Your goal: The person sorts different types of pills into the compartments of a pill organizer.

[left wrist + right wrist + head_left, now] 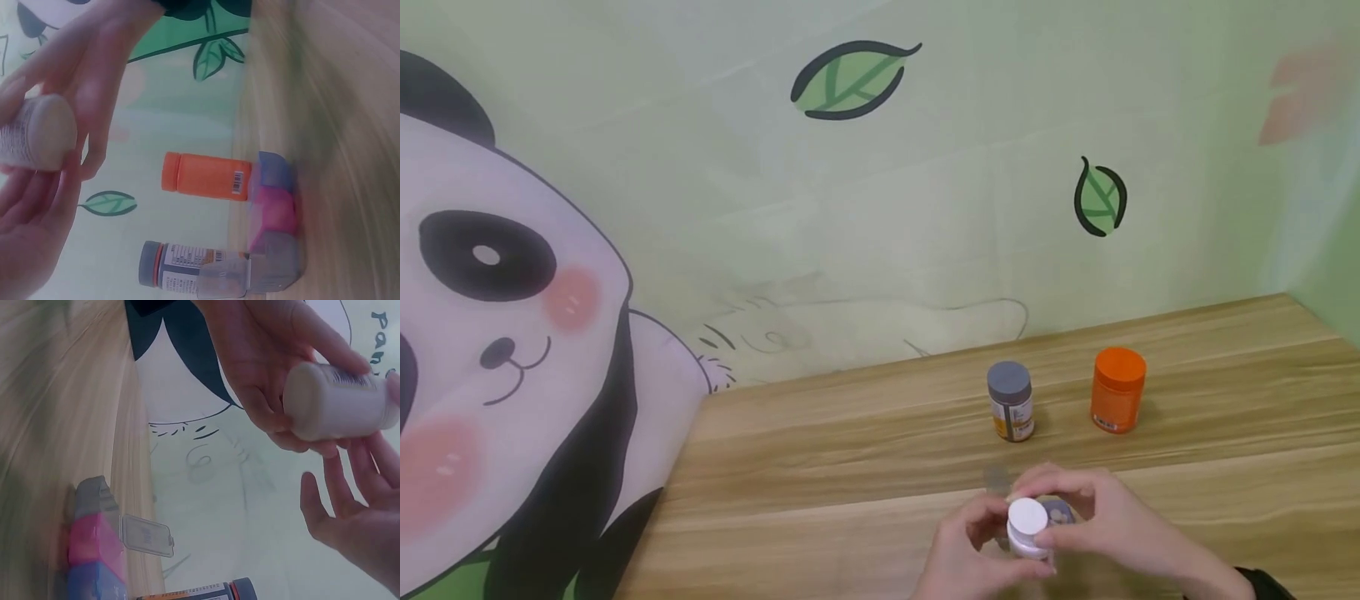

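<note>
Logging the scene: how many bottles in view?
3: white bottle held by left hand and right hand; grey-capped bottle and, right of it, orange bottle on the table.

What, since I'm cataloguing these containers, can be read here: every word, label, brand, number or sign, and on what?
"Pan": on the pale green printed backdrop; any further letters unclear.
White plastic bottle: small print, too blurred to read.
Grey-capped round bottle with a printed label: rows of print, too small.
Orange cylindrical jar: barcode, no legible digits.
Clear plastic lid of the grey, pink and blue box: faint mark, unreadable.
</note>
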The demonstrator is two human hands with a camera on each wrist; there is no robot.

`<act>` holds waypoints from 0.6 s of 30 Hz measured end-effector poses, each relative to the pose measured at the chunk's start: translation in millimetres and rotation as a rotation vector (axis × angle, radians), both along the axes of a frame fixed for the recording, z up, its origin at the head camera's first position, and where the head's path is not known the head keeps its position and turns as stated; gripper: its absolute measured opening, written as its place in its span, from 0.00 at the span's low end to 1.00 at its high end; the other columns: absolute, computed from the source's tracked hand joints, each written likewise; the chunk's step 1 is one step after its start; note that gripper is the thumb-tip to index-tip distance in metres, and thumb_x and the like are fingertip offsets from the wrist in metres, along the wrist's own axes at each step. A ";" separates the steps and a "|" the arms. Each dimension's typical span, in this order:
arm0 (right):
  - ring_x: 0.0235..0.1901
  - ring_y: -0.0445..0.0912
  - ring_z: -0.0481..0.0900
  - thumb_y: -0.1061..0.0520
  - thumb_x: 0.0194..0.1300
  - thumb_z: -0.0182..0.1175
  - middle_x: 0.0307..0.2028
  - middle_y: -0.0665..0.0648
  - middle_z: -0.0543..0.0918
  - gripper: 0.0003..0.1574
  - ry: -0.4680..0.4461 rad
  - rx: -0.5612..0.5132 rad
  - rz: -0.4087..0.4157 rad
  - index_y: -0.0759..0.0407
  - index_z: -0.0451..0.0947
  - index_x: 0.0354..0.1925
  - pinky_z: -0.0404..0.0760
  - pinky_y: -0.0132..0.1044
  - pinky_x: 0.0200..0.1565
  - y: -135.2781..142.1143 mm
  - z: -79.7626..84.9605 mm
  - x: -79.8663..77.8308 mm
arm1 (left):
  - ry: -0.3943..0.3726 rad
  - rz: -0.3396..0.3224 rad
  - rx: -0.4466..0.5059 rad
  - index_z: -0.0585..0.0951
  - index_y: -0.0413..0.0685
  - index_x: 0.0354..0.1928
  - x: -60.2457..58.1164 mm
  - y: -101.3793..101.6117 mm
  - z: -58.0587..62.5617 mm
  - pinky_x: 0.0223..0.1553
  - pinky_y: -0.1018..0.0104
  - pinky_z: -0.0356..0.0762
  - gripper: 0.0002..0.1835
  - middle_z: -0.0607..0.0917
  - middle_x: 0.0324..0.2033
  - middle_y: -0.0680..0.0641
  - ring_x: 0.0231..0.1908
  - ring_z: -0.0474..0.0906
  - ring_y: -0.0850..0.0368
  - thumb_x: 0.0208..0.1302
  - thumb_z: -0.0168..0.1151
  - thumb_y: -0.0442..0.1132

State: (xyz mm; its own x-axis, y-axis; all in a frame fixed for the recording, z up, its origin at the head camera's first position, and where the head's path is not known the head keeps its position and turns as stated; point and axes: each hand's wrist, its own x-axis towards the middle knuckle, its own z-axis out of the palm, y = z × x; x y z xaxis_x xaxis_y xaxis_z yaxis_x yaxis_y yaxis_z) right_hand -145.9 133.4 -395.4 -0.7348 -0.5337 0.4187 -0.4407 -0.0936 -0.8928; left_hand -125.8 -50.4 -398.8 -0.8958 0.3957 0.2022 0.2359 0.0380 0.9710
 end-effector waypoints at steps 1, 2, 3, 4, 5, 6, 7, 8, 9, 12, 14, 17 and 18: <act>0.48 0.42 0.72 0.72 0.52 0.58 0.46 0.55 0.77 0.22 -0.004 -0.005 0.043 0.59 0.75 0.47 0.68 0.27 0.49 1.0 -0.4 -0.4 | -0.031 -0.029 0.003 0.77 0.39 0.40 0.4 -1.8 1.7 0.41 0.70 0.73 0.19 0.82 0.36 0.44 0.35 0.76 0.66 0.42 0.70 0.30; 0.49 0.42 0.72 0.73 0.52 0.57 0.47 0.55 0.77 0.23 -0.001 -0.014 0.083 0.60 0.74 0.48 0.68 0.28 0.49 1.8 -0.6 -0.7 | -0.065 -0.057 0.006 0.77 0.39 0.41 0.8 -3.6 3.5 0.42 0.70 0.73 0.20 0.82 0.36 0.45 0.35 0.76 0.66 0.42 0.69 0.30; 0.50 0.42 0.71 0.74 0.52 0.56 0.48 0.56 0.76 0.24 -0.002 -0.021 0.120 0.61 0.74 0.49 0.69 0.28 0.49 2.4 -0.7 -0.9 | -0.103 -0.085 0.012 0.78 0.39 0.42 1.0 -5.1 5.1 0.42 0.71 0.73 0.20 0.82 0.37 0.47 0.36 0.76 0.66 0.42 0.69 0.29; 0.51 0.42 0.70 0.74 0.52 0.56 0.49 0.55 0.76 0.25 -0.006 -0.022 0.150 0.60 0.74 0.49 0.68 0.29 0.50 3.1 -0.4 -0.9 | -0.126 -0.115 0.022 0.77 0.38 0.42 1.0 -6.4 6.3 0.43 0.71 0.73 0.20 0.82 0.37 0.47 0.37 0.76 0.65 0.43 0.68 0.29; 0.52 0.42 0.70 0.74 0.53 0.55 0.50 0.56 0.76 0.25 -0.004 -0.026 0.183 0.61 0.73 0.50 0.68 0.29 0.51 3.4 -0.3 -1.1 | -0.150 -0.148 0.030 0.77 0.37 0.43 0.7 -7.7 7.4 0.44 0.71 0.72 0.20 0.82 0.38 0.47 0.38 0.76 0.65 0.44 0.68 0.28; 0.53 0.43 0.69 0.74 0.53 0.55 0.50 0.56 0.75 0.25 -0.001 -0.027 0.209 0.61 0.73 0.50 0.67 0.29 0.52 3.6 0.1 -1.1 | -0.181 -0.183 0.046 0.76 0.35 0.44 0.4 -8.9 8.1 0.45 0.71 0.72 0.20 0.81 0.39 0.45 0.39 0.76 0.65 0.44 0.67 0.27; 0.54 0.44 0.68 0.74 0.53 0.55 0.51 0.57 0.75 0.25 0.017 -0.027 0.238 0.61 0.72 0.51 0.66 0.30 0.53 3.9 0.5 -1.6 | -0.198 -0.218 0.062 0.76 0.33 0.45 -0.2 -9.9 8.6 0.46 0.72 0.72 0.20 0.81 0.40 0.42 0.39 0.76 0.65 0.45 0.65 0.25; 0.55 0.44 0.67 0.73 0.54 0.54 0.51 0.57 0.75 0.25 0.008 -0.030 0.269 0.61 0.72 0.51 0.65 0.30 0.55 4.1 1.2 -1.6 | -0.213 -0.253 0.079 0.75 0.31 0.46 -0.8 -10.8 9.1 0.46 0.72 0.71 0.21 0.79 0.42 0.39 0.40 0.76 0.65 0.46 0.64 0.24; 0.56 0.44 0.66 0.73 0.56 0.53 0.52 0.57 0.74 0.24 -0.006 -0.034 0.304 0.62 0.72 0.52 0.64 0.31 0.56 4.3 1.9 -1.7 | -0.213 -0.288 0.091 0.74 0.29 0.47 -1.5 -11.6 9.3 0.47 0.71 0.71 0.21 0.78 0.44 0.35 0.41 0.76 0.65 0.46 0.63 0.23; 0.58 0.45 0.64 0.73 0.59 0.49 0.54 0.58 0.72 0.23 -0.034 -0.044 0.389 0.64 0.69 0.54 0.63 0.32 0.57 5.2 2.8 -2.1 | -0.219 -0.342 0.109 0.71 0.26 0.48 -2.4 -12.7 9.3 0.49 0.71 0.70 0.22 0.75 0.45 0.30 0.42 0.75 0.65 0.47 0.61 0.21; 0.58 0.44 0.63 0.74 0.61 0.44 0.56 0.58 0.71 0.24 -0.074 -0.055 0.432 0.65 0.66 0.57 0.64 0.32 0.56 5.9 2.9 -2.0 | -0.222 -0.323 0.094 0.72 0.28 0.47 -1.7 -12.8 9.5 0.48 0.71 0.70 0.21 0.77 0.44 0.36 0.43 0.75 0.65 0.48 0.62 0.22; 0.57 0.44 0.65 0.75 0.61 0.43 0.57 0.58 0.70 0.27 -0.085 -0.067 0.393 0.66 0.61 0.60 0.66 0.32 0.55 5.2 2.7 -1.2 | -0.219 -0.238 0.068 0.74 0.32 0.46 -0.2 -11.3 9.0 0.48 0.72 0.70 0.21 0.79 0.42 0.44 0.42 0.75 0.65 0.47 0.64 0.26; 0.56 0.44 0.66 0.75 0.61 0.44 0.56 0.57 0.70 0.28 -0.100 -0.072 0.354 0.66 0.61 0.60 0.67 0.31 0.54 4.1 3.1 -0.3 | -0.210 -0.198 0.062 0.75 0.34 0.45 0.1 -10.4 8.7 0.48 0.72 0.70 0.21 0.80 0.42 0.47 0.42 0.75 0.64 0.46 0.65 0.27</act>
State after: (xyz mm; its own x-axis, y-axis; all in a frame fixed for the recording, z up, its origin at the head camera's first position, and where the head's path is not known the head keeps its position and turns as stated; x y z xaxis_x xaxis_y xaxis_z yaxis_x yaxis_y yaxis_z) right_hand -146.3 137.4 -392.2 -0.5490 -0.7341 0.3995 -0.2805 -0.2884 -0.9155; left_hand -125.7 -60.8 -390.2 -0.8273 0.5596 0.0499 0.0269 -0.0493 0.9984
